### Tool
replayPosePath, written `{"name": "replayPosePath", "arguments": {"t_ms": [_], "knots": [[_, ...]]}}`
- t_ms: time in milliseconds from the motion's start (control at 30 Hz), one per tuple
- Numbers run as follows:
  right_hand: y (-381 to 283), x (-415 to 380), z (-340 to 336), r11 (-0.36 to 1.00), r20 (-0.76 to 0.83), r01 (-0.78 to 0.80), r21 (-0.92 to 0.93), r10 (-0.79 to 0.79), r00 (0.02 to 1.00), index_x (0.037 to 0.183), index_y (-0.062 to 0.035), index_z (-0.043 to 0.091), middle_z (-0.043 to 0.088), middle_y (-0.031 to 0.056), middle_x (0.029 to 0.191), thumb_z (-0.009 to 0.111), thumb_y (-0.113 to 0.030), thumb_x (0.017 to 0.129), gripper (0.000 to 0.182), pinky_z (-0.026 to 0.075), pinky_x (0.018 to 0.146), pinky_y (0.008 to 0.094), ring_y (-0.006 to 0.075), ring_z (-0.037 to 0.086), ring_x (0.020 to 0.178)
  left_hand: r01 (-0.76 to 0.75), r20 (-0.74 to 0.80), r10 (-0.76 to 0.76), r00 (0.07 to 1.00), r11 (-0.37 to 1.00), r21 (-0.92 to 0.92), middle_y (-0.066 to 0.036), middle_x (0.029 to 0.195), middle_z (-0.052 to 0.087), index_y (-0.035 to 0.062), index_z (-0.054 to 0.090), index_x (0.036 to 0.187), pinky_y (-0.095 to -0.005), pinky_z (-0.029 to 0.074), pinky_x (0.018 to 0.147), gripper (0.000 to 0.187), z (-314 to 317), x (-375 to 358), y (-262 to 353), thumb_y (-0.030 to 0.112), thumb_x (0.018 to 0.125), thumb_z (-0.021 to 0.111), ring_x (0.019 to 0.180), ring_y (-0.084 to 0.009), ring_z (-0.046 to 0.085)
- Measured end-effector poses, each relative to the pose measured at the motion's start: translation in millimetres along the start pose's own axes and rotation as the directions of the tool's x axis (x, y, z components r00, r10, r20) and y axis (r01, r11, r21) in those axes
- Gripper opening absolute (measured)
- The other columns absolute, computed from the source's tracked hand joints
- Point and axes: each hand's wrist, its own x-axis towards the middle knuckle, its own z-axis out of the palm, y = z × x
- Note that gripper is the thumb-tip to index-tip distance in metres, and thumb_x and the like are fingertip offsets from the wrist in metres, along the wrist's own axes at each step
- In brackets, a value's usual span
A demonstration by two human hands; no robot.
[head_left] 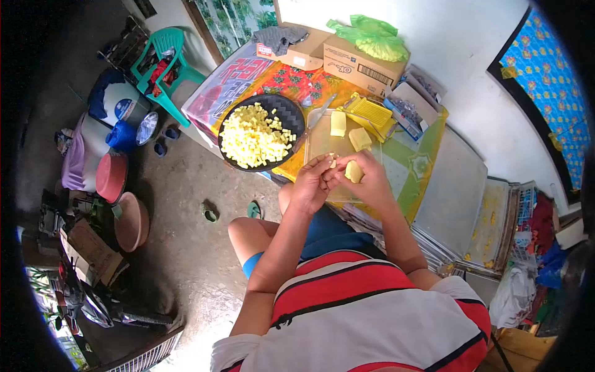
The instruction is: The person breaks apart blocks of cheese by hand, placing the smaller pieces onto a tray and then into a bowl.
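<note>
One pale yellow block [353,172] is clamped in the right hand [372,180] over the plastic tray [318,137]. Left hand [312,184] pinches a small bit [333,163]. Two other blocks [338,124] lie on the tray.

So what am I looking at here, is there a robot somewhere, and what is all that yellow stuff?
There's no robot: the left hand and right hand are a seated person's own. There is just one picture, taken by a camera on that person's head, looking down past the striped shirt.

On the table is a round black tray heaped with small yellow cubes. Beside it, a shallow clear tray holds two larger yellow blocks, with a knife at its edge.

The right hand holds another yellow chunk; the left seems to pinch a small pale piece. I can't tell what the food is.
</note>
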Motion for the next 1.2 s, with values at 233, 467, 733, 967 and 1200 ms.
{"name": "replayPosePath", "arguments": {"t_ms": [233, 467, 733, 967, 1200], "knots": [[-9.6, -1.3, 6.1, 0.983, -0.04, -0.041, -0.182, 0.035, 0.999, 0.095, -0.0117, 0.063, 0.058, 0.0093, 0.088, 0.074, -0.022, 0.074, 0.025, 0.049, 0.065, 0.0391, 0.0325, 0.06, 0.08, -0.017, -0.058, 0.02, 0.998, 0.998, 0.06, -0.006, 0.091, 0.066, 0.0032, 0.056, 0.108, -0.0245, 0.054, 0.067, 0.019, 5.2, -4.1, -3.3, 0.012, 0.091, 0.058, 0.074, -0.0112, 0.065], [-9.0, -0.9, 8.1, 0.979, -0.079, -0.037, -0.202, 0.021, 0.997, 0.094, -0.0108, 0.064, 0.059, 0.0087, 0.087, 0.072, -0.021, 0.076, 0.022, 0.049, 0.063, 0.0386, 0.032, 0.061, 0.078, -0.029, -0.052, 0.032, 0.998, 0.997, 0.066, -0.005, 0.09, 0.065, 0.0039, 0.053, 0.108, -0.0261, 0.055, 0.068, 0.019, 12.3, -7.8, 3.0, 0.012, 0.092, 0.056, 0.074, -0.0122, 0.065], [6.1, -2.0, 8.1, 0.991, -0.076, -0.104, 0.087, 0.111, 0.991, 0.092, -0.0031, 0.064, 0.06, 0.0114, 0.081, 0.067, -0.013, 0.082, 0.014, 0.046, 0.066, 0.0315, 0.0241, 0.061, 0.074, -0.002, -0.002, 0.002, 1.0, 0.998, 0.06, -0.009, 0.091, 0.065, 0.0017, 0.053, 0.107, -0.0311, 0.056, 0.075, 0.018, 13.5, -11.5, 5.8, 0.01, 0.091, 0.056, 0.083, -0.0178, 0.068], [4.0, -0.6, 2.9, 0.962, -0.037, -0.138, 0.235, 0.151, 0.988, 0.091, 0.0011, 0.063, 0.06, 0.0079, 0.082, 0.066, -0.009, 0.083, 0.014, 0.045, 0.069, 0.027, 0.0139, 0.058, 0.076, -0.05, 0.038, 0.046, 0.998, 0.991, 0.122, -0.011, 0.096, 0.066, -0.001, 0.057, 0.106, -0.0301, 0.056, 0.076, 0.019, 14.3, -13.9, 4.8, 0.011, 0.092, 0.058, 0.087, -0.0185, 0.067], [4.8, -3.1, 1.8, 0.948, -0.038, -0.164, 0.272, 0.181, 0.983, 0.092, 0.001, 0.063, 0.061, 0.0061, 0.083, 0.065, -0.011, 0.084, 0.014, 0.045, 0.069, 0.0258, 0.0126, 0.058, 0.077, -0.089, 0.084, 0.075, 0.994, 0.981, 0.17, -0.013, 0.097, 0.066, -0.0035, 0.058, 0.108, -0.029, 0.055, 0.077, 0.022, 15.7, -16.6, 4.3, 0.011, 0.091, 0.058, 0.088, -0.0195, 0.067]]}}
